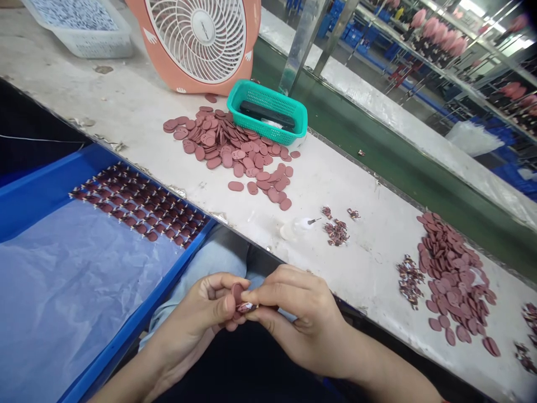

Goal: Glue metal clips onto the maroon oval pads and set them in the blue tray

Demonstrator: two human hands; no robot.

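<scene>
Blue bin (54, 179), rows of maroon pieces (138, 201), teal basket (272, 95)

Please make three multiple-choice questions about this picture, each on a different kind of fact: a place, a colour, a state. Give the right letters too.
1. Where is the teal basket?
A) On the bench, near the fan
B) On the floor
C) On a shelf

2. What colour are the oval pieces?
A) Green
B) Blue
C) Dusty red

3. What is true of the left hand and right hand?
A) Both lie flat
B) Both grip a small piece
C) Both wear gloves

1: A, it stands on the bench by the fan.
2: C, the piles show this colour.
3: B, the piece is between their fingers.
</scene>
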